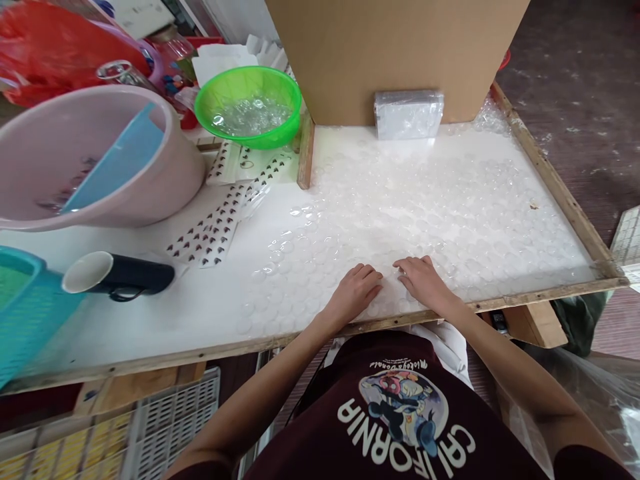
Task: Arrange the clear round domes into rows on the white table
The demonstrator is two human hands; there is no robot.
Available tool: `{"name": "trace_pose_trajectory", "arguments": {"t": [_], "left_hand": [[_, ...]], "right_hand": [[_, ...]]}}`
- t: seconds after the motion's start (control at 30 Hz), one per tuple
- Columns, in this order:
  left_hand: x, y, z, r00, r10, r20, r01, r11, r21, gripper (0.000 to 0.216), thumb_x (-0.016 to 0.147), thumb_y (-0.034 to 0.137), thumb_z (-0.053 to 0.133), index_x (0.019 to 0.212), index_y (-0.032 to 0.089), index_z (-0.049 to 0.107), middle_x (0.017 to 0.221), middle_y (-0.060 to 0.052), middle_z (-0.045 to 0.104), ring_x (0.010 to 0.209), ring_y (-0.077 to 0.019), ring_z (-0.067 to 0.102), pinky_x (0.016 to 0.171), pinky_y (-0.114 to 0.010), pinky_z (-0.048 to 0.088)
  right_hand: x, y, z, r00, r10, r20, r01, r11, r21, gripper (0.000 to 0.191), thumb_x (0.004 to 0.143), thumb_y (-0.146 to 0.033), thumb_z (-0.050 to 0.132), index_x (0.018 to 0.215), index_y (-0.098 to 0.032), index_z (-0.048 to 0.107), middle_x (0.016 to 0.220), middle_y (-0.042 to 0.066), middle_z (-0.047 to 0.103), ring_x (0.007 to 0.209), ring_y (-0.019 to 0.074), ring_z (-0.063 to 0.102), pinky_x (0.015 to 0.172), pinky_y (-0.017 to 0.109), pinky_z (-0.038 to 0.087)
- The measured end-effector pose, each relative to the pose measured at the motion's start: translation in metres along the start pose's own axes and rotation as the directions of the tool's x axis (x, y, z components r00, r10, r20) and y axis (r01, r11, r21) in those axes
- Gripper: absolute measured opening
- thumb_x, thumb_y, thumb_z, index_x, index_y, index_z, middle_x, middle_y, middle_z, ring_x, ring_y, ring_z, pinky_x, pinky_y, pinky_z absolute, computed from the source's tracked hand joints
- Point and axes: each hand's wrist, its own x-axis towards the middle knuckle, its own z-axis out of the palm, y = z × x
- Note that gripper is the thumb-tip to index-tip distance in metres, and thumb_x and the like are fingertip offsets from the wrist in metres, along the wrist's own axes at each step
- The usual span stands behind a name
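Discs of clear, shiny glass or plastic (287, 288) cover the glossy white tabletop (200, 327) from the centre to the right of the frame, mostly in what looks like a single layer. At the lower centre, the bare left hand (353, 293) and the bare right hand (425, 283) are on or just over the near part of that spread, apart from each other, fingers loosely bent; whether either one pinches a disc, I cannot tell. Handling such pieces well would, in my judgement, call for light fingertips and small moves, since smooth discs lying this close could slide over one another or scratch. Low, even strokes should keep them from riding over the rough brown wooden strip (545, 294) at the lower right. Glare washes out part of the spread, so touch may help where sight fails.
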Motion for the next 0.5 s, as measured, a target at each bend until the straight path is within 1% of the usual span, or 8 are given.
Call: {"name": "trace_pose_trajectory", "arguments": {"t": [0.1, 0.2, 0.27, 0.37, 0.5], "left_hand": [[0.001, 0.001, 0.001, 1.0, -0.011, -0.029, 0.011, 1.0, 0.019, 0.012, 0.096, 0.019, 0.052, 0.105, 0.017, 0.06, 0.101, -0.009, 0.062, 0.095, -0.0248, 0.057, 0.084, -0.039, 0.05], [0.002, 0.0, 0.002, 0.999, -0.03, -0.031, 0.03, 0.999, 0.026, 0.013, 0.093, 0.018, 0.056, 0.106, 0.016, 0.06, 0.101, -0.009, 0.063, 0.096, -0.0259, 0.058, 0.083, -0.04, 0.05], [0.003, -0.001, 0.003, 0.999, -0.028, -0.035, 0.029, 0.999, 0.023, 0.013, 0.093, 0.018, 0.056, 0.105, 0.016, 0.06, 0.101, -0.009, 0.064, 0.096, -0.026, 0.058, 0.084, -0.04, 0.051], [0.002, -0.003, 0.003, 0.998, -0.04, -0.056, 0.04, 0.999, -0.004, 0.016, 0.095, 0.016, 0.049, 0.107, 0.016, 0.06, 0.099, -0.009, 0.067, 0.095, -0.0252, 0.06, 0.085, -0.04, 0.051], [0.0, -0.008, 0.003, 0.986, -0.143, -0.088, 0.133, 0.985, -0.107, 0.022, 0.098, 0.016, 0.042, 0.111, 0.017, 0.06, 0.098, -0.008, 0.07, 0.092, -0.0236, 0.063, 0.08, -0.037, 0.052]], "right_hand": [[-0.001, 0.0, -0.001, 0.997, -0.004, -0.079, 0.001, 0.999, -0.037, 0.024, 0.096, -0.01, 0.05, 0.116, -0.017, 0.06, 0.117, 0.012, 0.066, 0.109, 0.0259, 0.059, 0.09, 0.038, 0.034], [-0.008, -0.002, -0.002, 0.995, -0.048, -0.089, 0.048, 0.999, 0.0, 0.021, 0.097, -0.012, 0.048, 0.112, -0.018, 0.062, 0.113, 0.011, 0.066, 0.107, 0.025, 0.06, 0.089, 0.038, 0.035], [-0.016, -0.004, -0.004, 0.995, -0.084, -0.054, 0.087, 0.995, 0.058, 0.02, 0.097, -0.013, 0.048, 0.11, -0.019, 0.062, 0.111, 0.009, 0.067, 0.104, 0.0235, 0.061, 0.09, 0.038, 0.036], [-0.028, -0.008, -0.007, 0.993, -0.11, 0.046, 0.103, 0.986, 0.134, 0.016, 0.097, -0.015, 0.05, 0.107, -0.019, 0.062, 0.106, 0.007, 0.069, 0.099, 0.0212, 0.062, 0.09, 0.037, 0.036], [-0.037, -0.013, -0.007, 0.98, -0.119, 0.16, 0.094, 0.983, 0.159, 0.01, 0.095, -0.017, 0.056, 0.102, -0.019, 0.063, 0.103, 0.006, 0.069, 0.097, 0.0205, 0.063, 0.09, 0.037, 0.037]]}}
